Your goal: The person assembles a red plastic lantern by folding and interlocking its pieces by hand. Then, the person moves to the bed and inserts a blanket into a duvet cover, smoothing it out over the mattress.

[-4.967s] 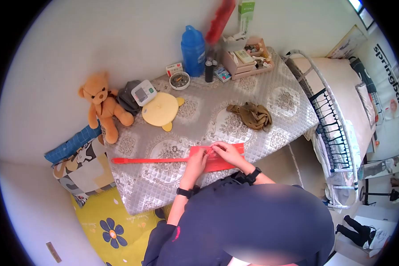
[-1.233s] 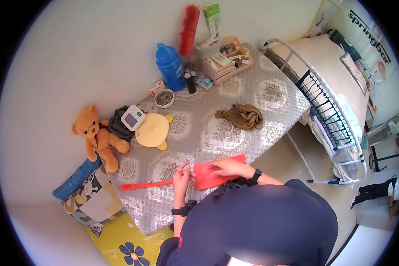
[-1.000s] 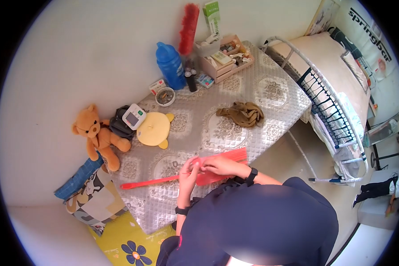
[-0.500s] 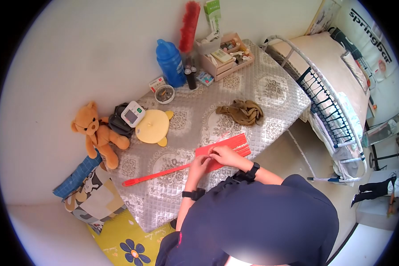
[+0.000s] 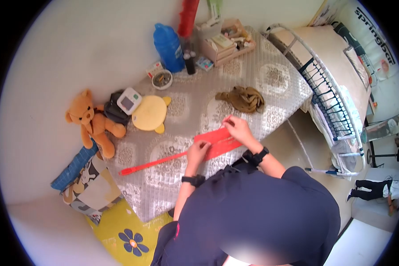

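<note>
While the left hand (image 5: 197,153) curls against a flat-bladed, long-handled red tool (image 5: 215,150), its grip unclear, the right hand (image 5: 238,131) pinches a small red piece (image 5: 227,119), the tool lying on the quilted grey floral tabletop (image 5: 279,104)

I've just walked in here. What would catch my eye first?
Probably the flat red material under the person's left hand and right hand, near the front edge of the table, with a long red strip running out to the left. Then the teddy bear at the table's left end and the blue bottle at the back.
</note>
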`<state>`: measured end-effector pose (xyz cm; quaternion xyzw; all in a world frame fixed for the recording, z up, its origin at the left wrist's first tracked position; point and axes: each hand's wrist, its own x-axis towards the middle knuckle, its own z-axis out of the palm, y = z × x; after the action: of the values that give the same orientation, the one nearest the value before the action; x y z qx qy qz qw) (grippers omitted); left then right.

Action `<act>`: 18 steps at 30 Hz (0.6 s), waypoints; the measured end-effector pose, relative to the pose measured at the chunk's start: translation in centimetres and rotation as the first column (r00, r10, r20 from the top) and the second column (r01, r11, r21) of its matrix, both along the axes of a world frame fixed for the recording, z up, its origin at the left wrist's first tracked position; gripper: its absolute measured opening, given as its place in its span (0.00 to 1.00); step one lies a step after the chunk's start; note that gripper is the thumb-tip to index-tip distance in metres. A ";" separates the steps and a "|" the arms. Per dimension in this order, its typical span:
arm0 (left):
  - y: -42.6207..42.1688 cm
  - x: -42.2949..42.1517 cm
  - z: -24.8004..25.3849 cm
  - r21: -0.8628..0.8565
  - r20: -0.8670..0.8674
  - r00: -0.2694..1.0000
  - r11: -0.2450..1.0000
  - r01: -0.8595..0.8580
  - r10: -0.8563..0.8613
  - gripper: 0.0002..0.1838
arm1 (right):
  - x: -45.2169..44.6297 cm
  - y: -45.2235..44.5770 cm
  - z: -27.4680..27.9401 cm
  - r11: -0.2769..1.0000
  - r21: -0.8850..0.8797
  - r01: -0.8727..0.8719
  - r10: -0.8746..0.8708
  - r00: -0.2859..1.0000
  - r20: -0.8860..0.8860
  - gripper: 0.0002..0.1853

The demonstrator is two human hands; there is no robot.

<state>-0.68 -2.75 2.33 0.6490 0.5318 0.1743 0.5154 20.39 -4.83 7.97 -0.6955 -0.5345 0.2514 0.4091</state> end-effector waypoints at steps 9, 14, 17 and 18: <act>-0.1 0.0 0.1 -0.025 0.017 1.000 0.999 -0.020 0.020 0.11 | 1.0 0.1 -0.8 0.996 0.081 0.049 -0.057 0.993 0.106 0.09; 0.1 -0.1 -0.2 -0.067 0.036 0.999 0.998 -0.006 0.009 0.11 | 0.7 -0.8 -2.7 0.973 0.181 -0.146 0.034 0.860 0.509 0.11; 0.0 -0.2 -0.1 -0.095 0.053 0.998 0.995 -0.018 0.023 0.11 | 0.2 -1.3 -3.4 0.976 0.091 -0.197 0.111 0.813 0.571 0.13; 0.0 -0.2 0.0 -0.087 0.052 0.998 0.996 -0.020 0.024 0.11 | 0.1 -1.4 -3.7 0.975 0.048 -0.216 0.147 0.793 0.591 0.13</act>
<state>-0.84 -2.74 2.30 0.6154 0.5321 0.1741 0.5548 20.46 -6.24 4.26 -0.6601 -0.7118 0.0333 0.2378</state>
